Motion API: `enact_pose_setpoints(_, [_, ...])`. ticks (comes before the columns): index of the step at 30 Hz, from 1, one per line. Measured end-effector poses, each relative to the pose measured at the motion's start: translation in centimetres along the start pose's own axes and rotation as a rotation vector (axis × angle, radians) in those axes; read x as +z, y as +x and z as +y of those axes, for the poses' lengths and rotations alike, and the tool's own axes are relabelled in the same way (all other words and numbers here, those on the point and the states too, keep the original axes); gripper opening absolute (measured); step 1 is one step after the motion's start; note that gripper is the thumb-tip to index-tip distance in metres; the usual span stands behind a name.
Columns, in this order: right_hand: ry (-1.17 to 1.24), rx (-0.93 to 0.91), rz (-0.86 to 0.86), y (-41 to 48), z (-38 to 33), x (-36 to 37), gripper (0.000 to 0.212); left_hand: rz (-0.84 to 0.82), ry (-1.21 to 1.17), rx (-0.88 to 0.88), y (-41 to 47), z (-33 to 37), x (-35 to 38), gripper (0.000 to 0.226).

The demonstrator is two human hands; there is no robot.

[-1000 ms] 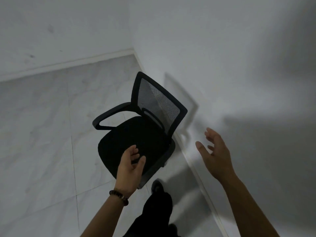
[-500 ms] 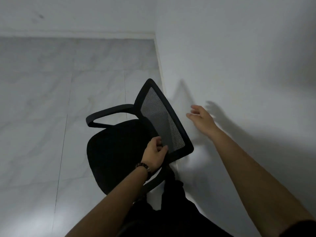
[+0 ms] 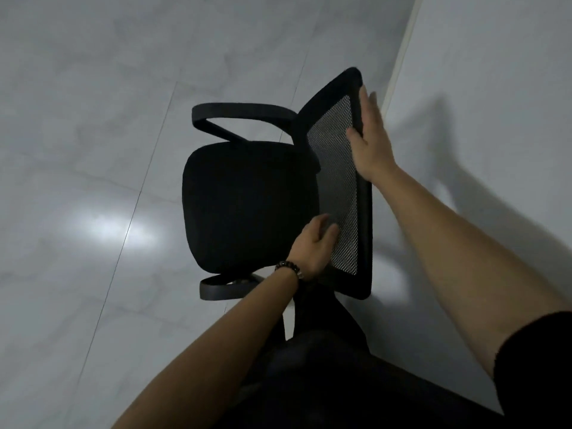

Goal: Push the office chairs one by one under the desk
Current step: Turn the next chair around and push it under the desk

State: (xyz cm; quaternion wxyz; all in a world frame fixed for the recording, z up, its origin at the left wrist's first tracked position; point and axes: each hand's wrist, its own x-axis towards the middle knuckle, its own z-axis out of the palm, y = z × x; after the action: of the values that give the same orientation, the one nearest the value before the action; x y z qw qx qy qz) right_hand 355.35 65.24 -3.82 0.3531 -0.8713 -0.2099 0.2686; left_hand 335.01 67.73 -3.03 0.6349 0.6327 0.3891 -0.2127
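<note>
A black office chair (image 3: 247, 205) with a mesh backrest (image 3: 337, 181) and two curved armrests stands on the pale tiled floor, seen from above. My right hand (image 3: 370, 137) lies on the top edge of the backrest, thumb on the mesh side and fingers over the frame. My left hand (image 3: 312, 246) rests against the lower part of the mesh, near the seat's rear corner, a bead bracelet on its wrist. No desk is in view.
A white wall (image 3: 495, 88) runs along the right, just behind the chair's back, with a skirting line meeting the floor. Grey marble-look tiles (image 3: 93, 150) stretch away on the left. My dark trousers (image 3: 325, 366) fill the bottom centre.
My right hand has come from beside the wall onto the top of the backrest. My left hand stays at the lower backrest. The view has swung closer and more directly above the chair.
</note>
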Motion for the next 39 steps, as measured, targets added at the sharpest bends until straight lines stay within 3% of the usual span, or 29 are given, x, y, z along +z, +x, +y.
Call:
enact_pose_setpoints(6, [-0.330, -0.193, 0.100, -5.0, -2.5, 5.9, 0.066, 0.004, -0.004, -0.049, -3.0, -3.3, -4.3, 0.050])
enact_pose_setpoints(14, [-0.200, -0.158, 0.048, -10.7, -11.1, 19.1, 0.062, 0.059, -0.015, -0.141, -11.4, -12.5, -14.4, 0.048])
enact_pose_setpoints(19, [-0.177, -0.106, 0.022, -13.2, -19.0, 29.9, 0.061, 0.328, -0.011, -0.135, -17.0, -19.8, -20.0, 0.057])
enact_pose_setpoints(23, [-0.348, -0.109, -0.098, -16.5, -25.3, 37.9, 0.063, 0.569, 0.133, -0.199, -21.0, -26.1, -25.2, 0.066])
enact_pose_setpoints(25, [-0.526, -0.207, -0.215, -17.1, -27.5, 40.6, 0.066, 0.645, 0.280, -0.262, -22.8, -28.6, -28.0, 0.065])
enact_pose_setpoints(29, [-0.984, -0.770, -0.439, -15.4, -30.8, 44.0, 0.066, 0.827, 0.405, -0.416, -25.3, -32.7, -33.6, 0.057])
enact_pose_setpoints(33, [-1.053, -0.839, -0.619, -14.7, -35.8, 48.1, 0.075, 0.927, 0.441, -0.519, -27.6, -36.9, -39.9, 0.063])
enact_pose_setpoints(39, [-1.072, -0.920, -0.707, -14.5, -43.9, 57.6, 0.087, 0.988, 0.428, -0.587, -29.5, -41.3, -50.5, 0.053])
